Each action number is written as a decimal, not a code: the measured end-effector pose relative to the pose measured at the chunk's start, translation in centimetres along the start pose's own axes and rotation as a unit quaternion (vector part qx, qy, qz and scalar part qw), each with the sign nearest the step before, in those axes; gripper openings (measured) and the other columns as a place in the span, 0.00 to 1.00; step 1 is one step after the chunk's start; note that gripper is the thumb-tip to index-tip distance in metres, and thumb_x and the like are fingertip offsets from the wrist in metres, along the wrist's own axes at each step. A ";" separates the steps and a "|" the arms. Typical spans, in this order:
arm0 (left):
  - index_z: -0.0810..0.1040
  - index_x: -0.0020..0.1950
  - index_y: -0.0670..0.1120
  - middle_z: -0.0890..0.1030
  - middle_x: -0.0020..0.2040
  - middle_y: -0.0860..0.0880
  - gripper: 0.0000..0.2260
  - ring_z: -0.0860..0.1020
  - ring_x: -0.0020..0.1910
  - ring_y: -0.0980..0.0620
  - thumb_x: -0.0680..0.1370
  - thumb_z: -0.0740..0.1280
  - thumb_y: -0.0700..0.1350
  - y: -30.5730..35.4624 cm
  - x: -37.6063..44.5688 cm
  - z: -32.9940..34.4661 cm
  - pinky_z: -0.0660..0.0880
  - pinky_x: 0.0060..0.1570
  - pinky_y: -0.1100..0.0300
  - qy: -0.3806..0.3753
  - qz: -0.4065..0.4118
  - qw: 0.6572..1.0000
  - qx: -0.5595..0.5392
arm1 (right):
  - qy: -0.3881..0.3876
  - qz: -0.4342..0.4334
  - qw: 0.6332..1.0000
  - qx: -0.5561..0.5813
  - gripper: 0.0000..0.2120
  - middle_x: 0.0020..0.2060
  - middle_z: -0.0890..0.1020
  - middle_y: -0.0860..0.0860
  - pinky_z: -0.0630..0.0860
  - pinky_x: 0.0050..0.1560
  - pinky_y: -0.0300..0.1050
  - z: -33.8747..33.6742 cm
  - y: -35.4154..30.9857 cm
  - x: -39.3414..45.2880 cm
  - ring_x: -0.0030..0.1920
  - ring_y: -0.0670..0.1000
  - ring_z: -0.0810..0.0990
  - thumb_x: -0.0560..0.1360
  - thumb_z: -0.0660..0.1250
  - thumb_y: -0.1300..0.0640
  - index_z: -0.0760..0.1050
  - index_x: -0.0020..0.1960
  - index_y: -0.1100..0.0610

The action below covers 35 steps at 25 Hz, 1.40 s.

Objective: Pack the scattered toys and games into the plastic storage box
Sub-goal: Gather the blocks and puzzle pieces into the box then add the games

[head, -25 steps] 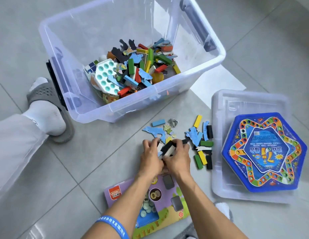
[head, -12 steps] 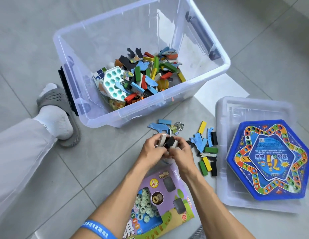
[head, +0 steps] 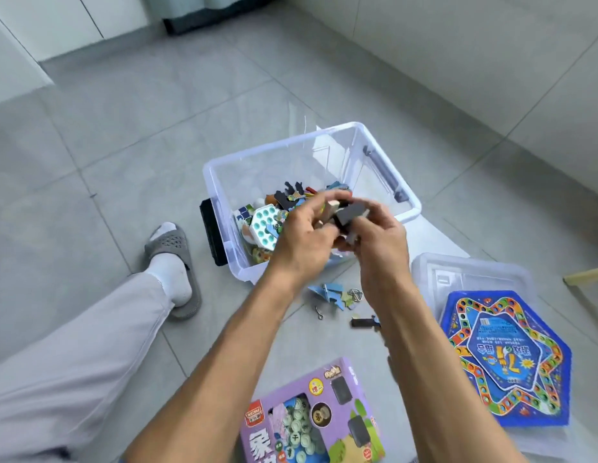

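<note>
The clear plastic storage box stands on the floor ahead, with several coloured toy pieces and a white-and-teal hexagon toy inside. My left hand and my right hand are cupped together over the box's near rim, gripping a handful of black and pale blocks. On the floor below my hands lie blue puzzle pieces, a metal ring, a small hook and a black block.
The clear lid lies at the right with a blue hexagonal board game on it. A purple chess game box lies near me. My leg and grey slipper are at the left. A wall runs behind at the right.
Both hands lifted the handful of blocks off the floor and carried it up over the storage box. The view tilted up and pulled back.
</note>
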<state>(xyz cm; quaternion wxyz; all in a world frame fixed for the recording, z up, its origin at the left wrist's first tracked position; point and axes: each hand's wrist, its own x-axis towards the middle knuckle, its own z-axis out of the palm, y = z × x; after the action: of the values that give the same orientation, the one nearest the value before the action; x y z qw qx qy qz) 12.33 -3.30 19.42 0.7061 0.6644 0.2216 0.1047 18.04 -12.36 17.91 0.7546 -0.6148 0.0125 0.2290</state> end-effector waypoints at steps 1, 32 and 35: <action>0.80 0.55 0.52 0.81 0.45 0.45 0.21 0.82 0.42 0.46 0.75 0.59 0.29 1.8 1.7 -0.6 0.82 0.48 0.48 0.012 0.001 1.000 0.002 | -0.015 -0.009 0.999 -0.029 0.16 0.43 0.81 0.59 0.78 0.35 0.46 1.1 -1.9 1.6 0.37 0.55 0.80 0.72 0.60 0.71 0.77 0.57 0.60; 0.75 0.51 0.46 0.71 0.52 0.47 0.12 0.71 0.52 0.44 0.71 0.73 0.40 -30.1 5.1 0.7 0.70 0.53 0.56 -0.117 -0.057 0.858 0.498 | -0.045 0.103 0.831 -0.544 0.15 0.53 0.74 0.55 0.76 0.47 0.52 -13.0 24.9 8.2 0.47 0.61 0.78 0.72 0.68 0.61 0.74 0.58 0.55; 0.73 0.46 0.47 0.73 0.48 0.48 0.13 0.73 0.45 0.48 0.69 0.76 0.42 -30.1 5.1 0.2 0.67 0.44 0.63 -0.097 -0.099 0.882 0.451 | -0.021 0.160 0.840 -0.518 0.08 0.46 0.80 0.53 0.76 0.43 0.47 -13.2 25.0 8.3 0.46 0.56 0.78 0.71 0.69 0.58 0.77 0.50 0.56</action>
<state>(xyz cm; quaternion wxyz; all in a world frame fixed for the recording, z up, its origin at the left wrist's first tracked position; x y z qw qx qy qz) 12.47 -4.13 -11.07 0.3550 0.8924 0.2401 -0.1415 19.86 -18.49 -10.87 0.2791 -0.9006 -0.0258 0.3321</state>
